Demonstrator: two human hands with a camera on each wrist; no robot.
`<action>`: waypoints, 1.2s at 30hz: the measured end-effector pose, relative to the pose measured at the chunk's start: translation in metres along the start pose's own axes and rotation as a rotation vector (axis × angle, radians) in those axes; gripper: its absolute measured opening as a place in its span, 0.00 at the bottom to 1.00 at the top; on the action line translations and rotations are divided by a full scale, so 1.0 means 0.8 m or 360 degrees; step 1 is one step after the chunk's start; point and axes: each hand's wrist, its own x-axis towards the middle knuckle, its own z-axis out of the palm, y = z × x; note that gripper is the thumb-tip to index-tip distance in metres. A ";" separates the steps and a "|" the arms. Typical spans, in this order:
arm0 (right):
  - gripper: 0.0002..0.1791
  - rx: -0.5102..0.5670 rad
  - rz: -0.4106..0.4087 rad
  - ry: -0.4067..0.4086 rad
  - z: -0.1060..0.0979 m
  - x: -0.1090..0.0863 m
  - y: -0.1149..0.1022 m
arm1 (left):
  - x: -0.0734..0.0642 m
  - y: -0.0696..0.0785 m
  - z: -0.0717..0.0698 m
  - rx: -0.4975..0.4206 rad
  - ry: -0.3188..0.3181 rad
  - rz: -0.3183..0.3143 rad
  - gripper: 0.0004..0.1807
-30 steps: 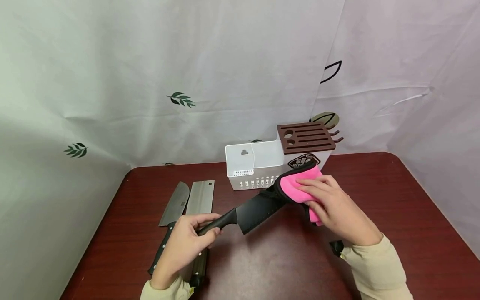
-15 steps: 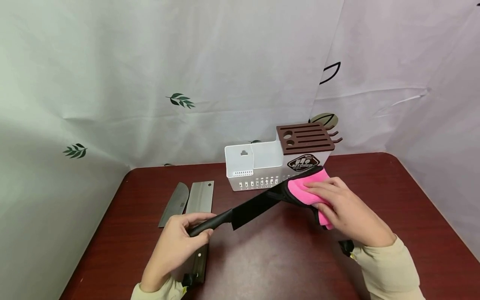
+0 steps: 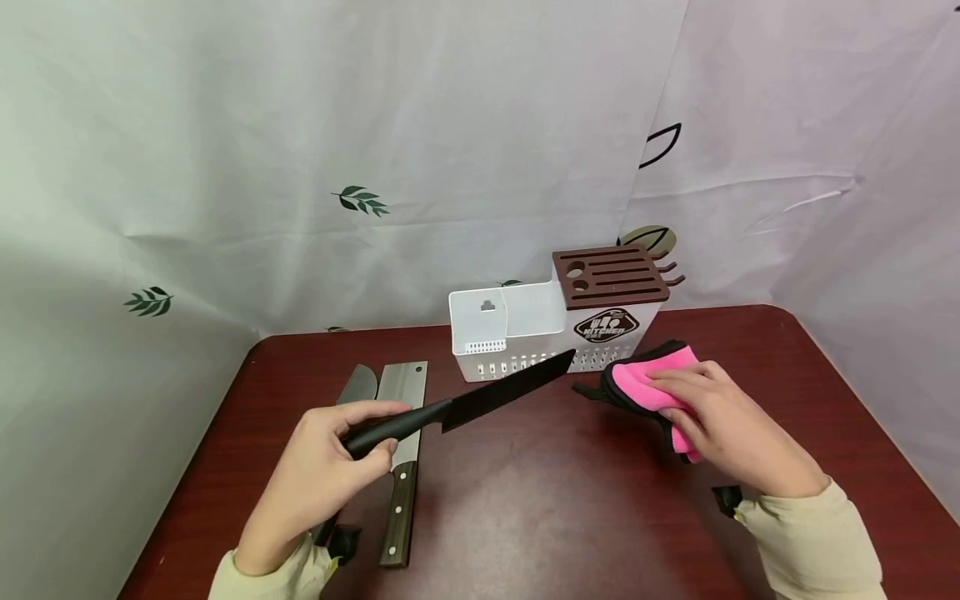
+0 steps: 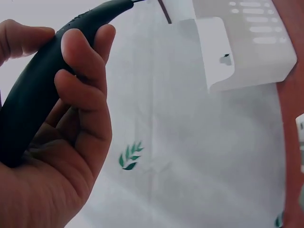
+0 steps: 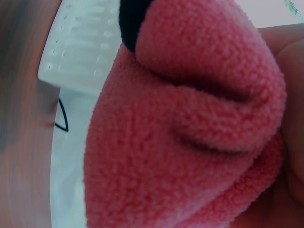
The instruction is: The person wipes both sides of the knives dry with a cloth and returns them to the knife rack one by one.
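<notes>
My left hand (image 3: 318, 467) grips the black handle of a black-bladed kitchen knife (image 3: 510, 396), its blade pointing up and right above the table. In the left wrist view the fingers curl round the dark handle (image 4: 35, 90). My right hand (image 3: 738, 429) holds a folded pink cloth (image 3: 652, 379) with black edging, apart from the knife tip. The fleecy pink cloth (image 5: 166, 142) fills most of the right wrist view. Beneath and beside the left hand lie a cleaver (image 3: 401, 500) with a riveted wooden handle and a second knife (image 3: 360, 385), partly hidden by that hand.
A white perforated knife holder (image 3: 517, 358) with a brown slotted top (image 3: 611, 275) and side hooks stands at the back of the dark red table (image 3: 525, 517). Pale curtains (image 3: 465, 150) with leaf prints hang behind it and at both sides.
The cloth has come off the blade as my right hand moved right. My left hand has drawn the knife left and nearer, uncovering the cleaver's handle.
</notes>
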 end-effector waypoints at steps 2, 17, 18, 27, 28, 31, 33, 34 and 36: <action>0.23 -0.0013 0.0017 -0.0007 -0.001 -0.003 0.005 | 0.002 0.005 -0.007 0.0014 0.0004 0.0006 0.23; 0.24 -0.0058 0.0151 -0.0017 -0.014 -0.020 0.033 | 0.050 0.041 -0.059 0.0256 0.0171 0.0193 0.19; 0.23 -0.0051 0.0156 -0.0020 -0.014 -0.020 0.034 | 0.056 0.044 -0.061 0.0287 0.0173 0.0210 0.18; 0.19 -0.0033 0.0197 -0.0064 -0.013 -0.027 0.038 | 0.107 0.070 -0.064 0.0384 0.0124 0.0285 0.14; 0.19 -0.0032 0.0195 -0.0073 -0.012 -0.028 0.039 | 0.113 0.073 -0.064 0.0393 0.0121 0.0293 0.14; 0.20 -0.0028 0.0195 -0.0081 -0.011 -0.030 0.042 | 0.130 0.080 -0.066 0.0422 0.0113 0.0327 0.14; 0.20 -0.0023 0.0201 -0.0076 -0.011 -0.031 0.042 | 0.143 0.084 -0.066 0.0426 0.0095 0.0345 0.14; 0.20 -0.0024 0.0202 -0.0071 -0.011 -0.032 0.042 | 0.149 0.086 -0.065 0.0421 0.0083 0.0350 0.14; 0.20 -0.0018 0.0208 -0.0063 -0.011 -0.032 0.042 | 0.162 0.090 -0.063 0.0401 0.0054 0.0351 0.15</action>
